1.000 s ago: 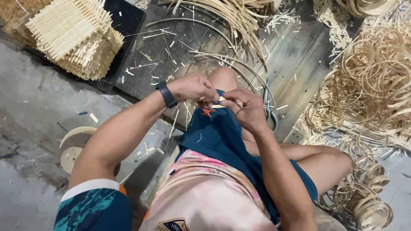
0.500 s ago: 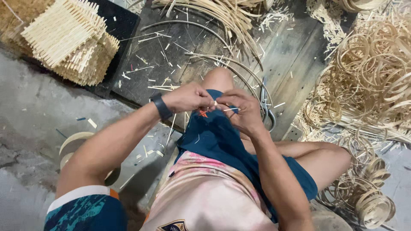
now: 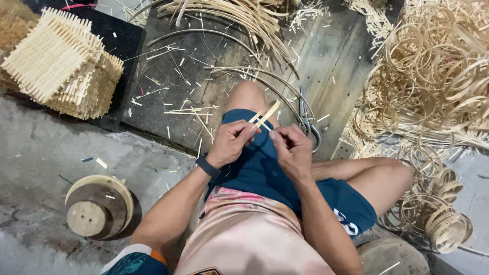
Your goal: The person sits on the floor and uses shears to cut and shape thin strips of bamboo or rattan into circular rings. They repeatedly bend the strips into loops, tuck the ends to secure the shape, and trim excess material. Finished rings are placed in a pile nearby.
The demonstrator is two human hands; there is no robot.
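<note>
My left hand point(image 3: 232, 142) and my right hand point(image 3: 291, 147) meet over my lap, above blue shorts. Both pinch a short pale bamboo strip point(image 3: 267, 114) that pokes up and to the right from between the fingertips. A dark watch sits on my left wrist point(image 3: 207, 165). Long curved bamboo strips point(image 3: 265, 81) arc around my raised knee on the dark wooden board point(image 3: 204, 66). Metal shears point(image 3: 307, 118) lie on the board just right of my hands.
A stack of woven bamboo pieces point(image 3: 63, 66) stands at the left. Many bamboo rings point(image 3: 438, 81) are heaped at the right, and more rings point(image 3: 443, 224) lie near my right knee. A round wooden form point(image 3: 97, 206) rests on the concrete floor at lower left. Offcuts litter the board.
Both hands have drawn back from over my knee toward my body. The bamboo strip now sticks up clearly between the fingertips.
</note>
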